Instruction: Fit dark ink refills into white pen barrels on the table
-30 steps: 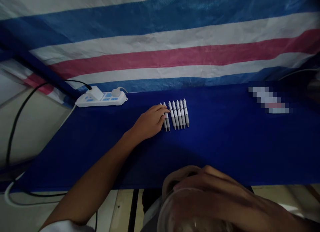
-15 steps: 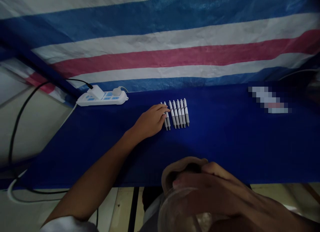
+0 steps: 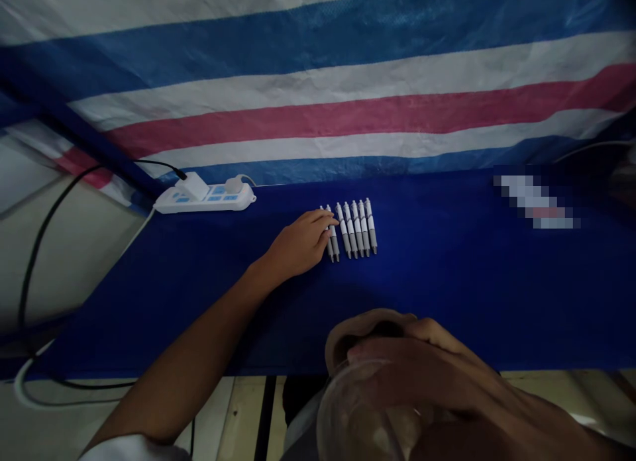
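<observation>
Several white-and-grey pens [image 3: 358,229] lie side by side on the blue table, with a small gap between the two at the left end and the others. My left hand [image 3: 303,241] grips these two left pens, its fingers over their upper parts and its thumb beside them. Close to the camera, my right hand [image 3: 437,375] is curled round something I cannot make out. A beige curved rim [image 3: 342,328] and a clear, rounded piece [image 3: 348,408] show beside its fingers.
At the back left of the blue table [image 3: 447,282] lies a white power strip [image 3: 206,199] with two plugs in it and a black cable. A pixelated item [image 3: 539,203] is at the right. Behind the table hangs a striped sheet [image 3: 318,123].
The whole view has shifted down very slightly. My left hand stays on the same pens, and my right hand, with what it holds, has moved slightly to the right.
</observation>
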`<state>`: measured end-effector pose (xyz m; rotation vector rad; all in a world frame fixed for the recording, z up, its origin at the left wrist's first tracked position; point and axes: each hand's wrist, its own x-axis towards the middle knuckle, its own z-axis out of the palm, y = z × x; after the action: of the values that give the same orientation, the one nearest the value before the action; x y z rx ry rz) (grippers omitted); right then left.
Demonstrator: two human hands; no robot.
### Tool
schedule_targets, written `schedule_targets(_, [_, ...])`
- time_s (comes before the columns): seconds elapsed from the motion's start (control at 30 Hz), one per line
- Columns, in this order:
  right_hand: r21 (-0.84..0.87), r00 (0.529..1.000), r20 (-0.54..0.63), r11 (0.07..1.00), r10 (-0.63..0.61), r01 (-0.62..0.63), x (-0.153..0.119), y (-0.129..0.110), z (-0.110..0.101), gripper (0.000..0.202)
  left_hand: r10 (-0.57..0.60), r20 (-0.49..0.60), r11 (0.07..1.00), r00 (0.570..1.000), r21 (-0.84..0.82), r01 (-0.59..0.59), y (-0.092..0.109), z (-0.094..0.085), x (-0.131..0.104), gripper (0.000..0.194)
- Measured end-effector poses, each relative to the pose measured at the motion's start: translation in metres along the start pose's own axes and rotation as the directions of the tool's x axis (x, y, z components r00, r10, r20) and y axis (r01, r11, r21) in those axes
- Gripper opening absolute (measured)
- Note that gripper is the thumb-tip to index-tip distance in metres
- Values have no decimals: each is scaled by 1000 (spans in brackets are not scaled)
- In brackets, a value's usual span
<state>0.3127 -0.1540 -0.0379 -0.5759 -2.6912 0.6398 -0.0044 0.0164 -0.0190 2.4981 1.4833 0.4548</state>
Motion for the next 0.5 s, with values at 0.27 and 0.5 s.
schedule_targets(0.27, [7,971,-206,992,-119,123,69,-22,-47,29,-9,5,1000,1000,-2,9,1,-1,0,41])
schedule_targets(0.5, [30,987,-118,993,-107,111,67,-20,-52,33,5,-11,1000,1000,0,-5,0,0,-1,41])
